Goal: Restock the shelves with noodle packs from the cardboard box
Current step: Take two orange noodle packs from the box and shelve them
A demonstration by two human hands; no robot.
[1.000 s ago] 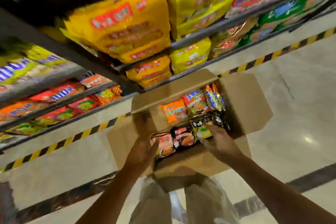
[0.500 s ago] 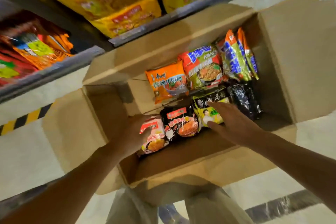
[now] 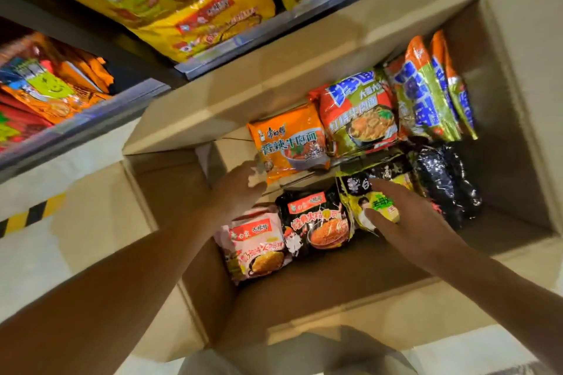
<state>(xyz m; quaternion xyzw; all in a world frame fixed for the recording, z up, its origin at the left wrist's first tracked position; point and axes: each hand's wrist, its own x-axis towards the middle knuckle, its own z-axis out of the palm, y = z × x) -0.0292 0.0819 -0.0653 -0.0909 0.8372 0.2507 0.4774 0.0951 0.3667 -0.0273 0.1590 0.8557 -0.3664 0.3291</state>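
A: Where print can be read, what do the packs in the cardboard box (image 3: pixel 335 292) show?

B: The orange pack (image 3: pixel 289 143) carries large Chinese characters over a bowl of red soup; its brand mark is too small to tell. The red-and-green pack (image 3: pixel 359 113) beside it has big blue characters above a noodle bowl. The black pack (image 3: pixel 315 221) has a red banner and orange lettering. The pink pack (image 3: pixel 256 246) has a red label strip. Two more packs (image 3: pixel 432 94) stand on edge at the far right, above a dark crinkled pack (image 3: pixel 444 183).

A: State of the hands?

B: Both are inside the box, apart. The left hand (image 3: pixel 240 189) has straight fingers at the lower left corner of the orange pack; contact cannot be told. The right hand (image 3: pixel 405 219) lies flat with spread fingers on the yellow-green pack (image 3: pixel 370 192), holding nothing.

A: Surroundings and obstructions?

B: The box flaps stand open. The right forearm covers part of the box's near right side. Above, a metal shelf edge (image 3: pixel 231 49) carries large yellow bags (image 3: pixel 170 0); a lower shelf at left holds orange and red packs (image 3: pixel 51 91).

A: Surface?

B: Pale polished floor (image 3: pixel 27 256), with a yellow-and-black striped strip (image 3: pixel 33 215) at the shelf base.
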